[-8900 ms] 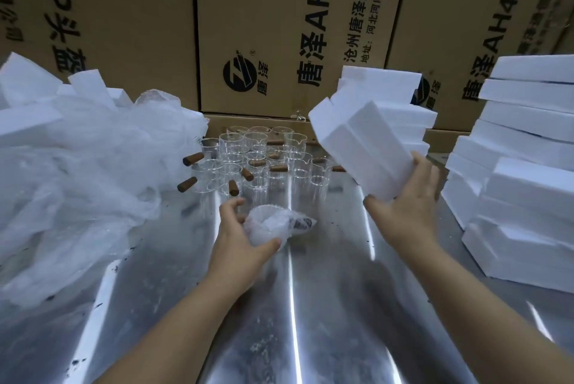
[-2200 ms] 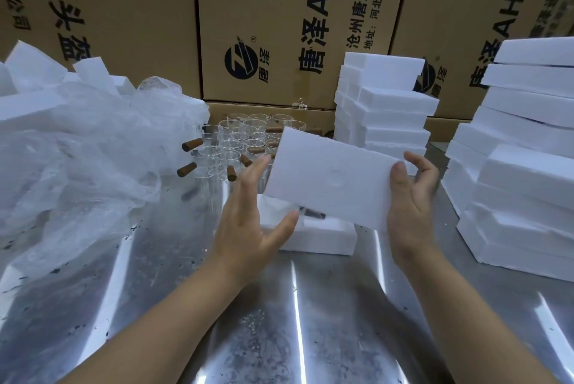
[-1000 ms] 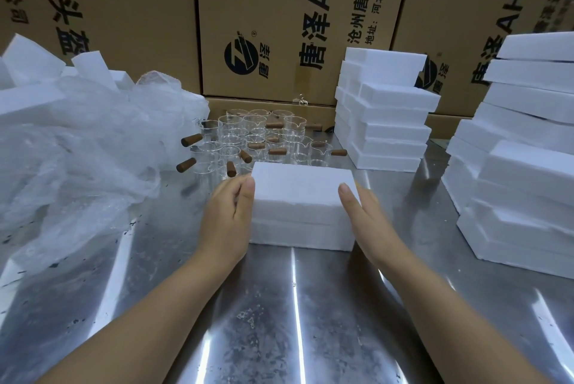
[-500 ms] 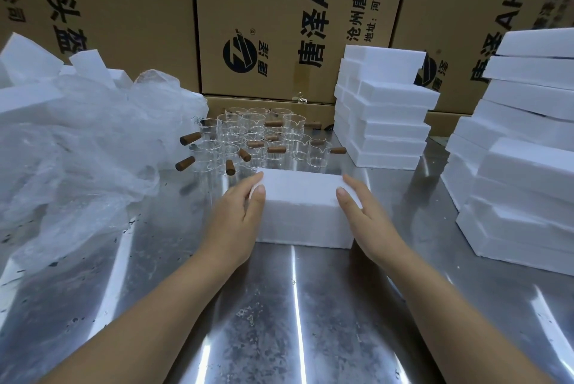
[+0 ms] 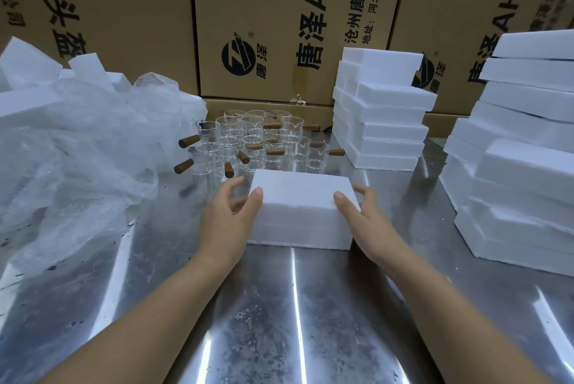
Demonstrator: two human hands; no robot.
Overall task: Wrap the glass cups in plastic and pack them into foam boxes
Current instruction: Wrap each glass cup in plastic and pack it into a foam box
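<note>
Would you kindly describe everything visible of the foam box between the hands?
The foam box is white and rectangular, seemingly polystyrene, closed, with a faint seam along its front where lid meets base. It lies flat on the steel table, long side toward the camera, in front of the glass cups. The left hand holds its left end and the right hand its right end, each thumb on the top edge. Its contents are hidden.
</note>
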